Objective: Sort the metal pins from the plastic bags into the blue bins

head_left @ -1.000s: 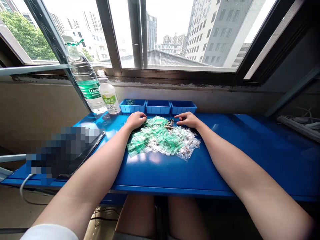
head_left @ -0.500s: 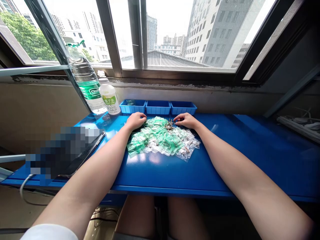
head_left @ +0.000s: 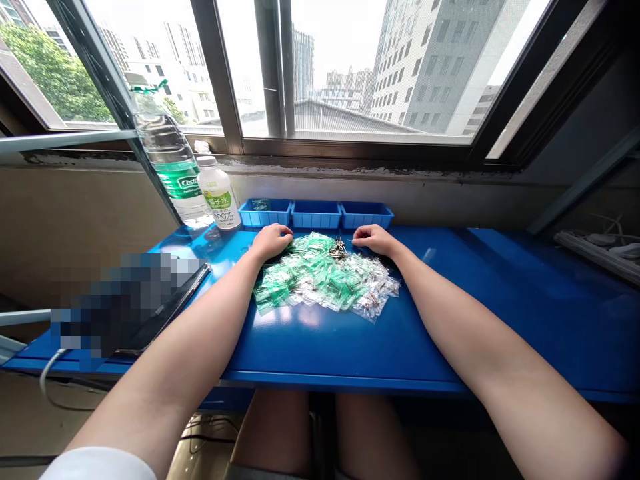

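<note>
A heap of small green and clear plastic bags [head_left: 320, 273] lies on the blue table [head_left: 330, 347], with small metal parts [head_left: 339, 247] loose at its back edge. My left hand [head_left: 273, 241] rests at the heap's back left, its fingers curled; whether it grips anything is hidden. To the right of the metal parts, my right hand [head_left: 374, 239] has thumb and fingertips pinched together. A thin light sliver shows at its fingertips, too small to identify.
Three blue bins stand in a row behind the heap: left [head_left: 265, 215], with a green packet inside, middle [head_left: 317, 216] and right [head_left: 367, 216]. Left of them are a large water bottle [head_left: 177, 177] and a white bottle [head_left: 220, 197]. A power strip [head_left: 600, 250] lies far right.
My right hand has moved slightly right, away from the metal parts, and its thumb and fingertips have come together. My left hand has hardly moved.
</note>
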`<state>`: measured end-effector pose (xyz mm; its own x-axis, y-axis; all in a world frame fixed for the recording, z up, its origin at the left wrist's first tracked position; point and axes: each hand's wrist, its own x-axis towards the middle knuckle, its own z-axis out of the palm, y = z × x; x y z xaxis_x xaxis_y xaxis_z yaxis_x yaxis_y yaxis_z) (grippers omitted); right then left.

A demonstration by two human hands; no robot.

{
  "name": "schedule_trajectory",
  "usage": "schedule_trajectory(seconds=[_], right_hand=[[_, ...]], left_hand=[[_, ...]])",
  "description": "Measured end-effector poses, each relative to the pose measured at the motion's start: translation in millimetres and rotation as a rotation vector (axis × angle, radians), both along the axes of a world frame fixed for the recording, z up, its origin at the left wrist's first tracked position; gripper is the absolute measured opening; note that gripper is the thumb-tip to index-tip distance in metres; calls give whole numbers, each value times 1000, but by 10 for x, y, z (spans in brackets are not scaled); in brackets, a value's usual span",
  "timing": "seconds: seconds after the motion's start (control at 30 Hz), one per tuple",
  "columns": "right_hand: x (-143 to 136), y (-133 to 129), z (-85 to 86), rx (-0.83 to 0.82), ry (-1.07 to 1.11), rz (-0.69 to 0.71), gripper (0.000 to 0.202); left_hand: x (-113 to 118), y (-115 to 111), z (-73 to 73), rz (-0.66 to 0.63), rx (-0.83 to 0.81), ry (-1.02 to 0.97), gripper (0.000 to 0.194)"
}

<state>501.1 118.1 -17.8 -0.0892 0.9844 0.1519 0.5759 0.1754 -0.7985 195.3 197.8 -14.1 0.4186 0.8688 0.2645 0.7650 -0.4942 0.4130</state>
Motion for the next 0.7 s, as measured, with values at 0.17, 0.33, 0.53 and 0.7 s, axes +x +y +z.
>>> schedule_trajectory(seconds=[0.17, 0.33, 0.53, 0.7], right_hand=[[12, 38, -33, 61, 115, -127, 16], [-30, 48, -20, 53, 90, -215, 15], [-1, 81, -48, 63, 29, -220, 12], [24, 119, -104, 69, 140, -257, 7]], left_hand=[[4, -16, 14, 6, -10, -1, 34], [7, -11, 15, 6, -10, 1, 34], [8, -16, 20, 9, -11, 1, 34], [6, -22, 22, 13, -12, 5, 34]])
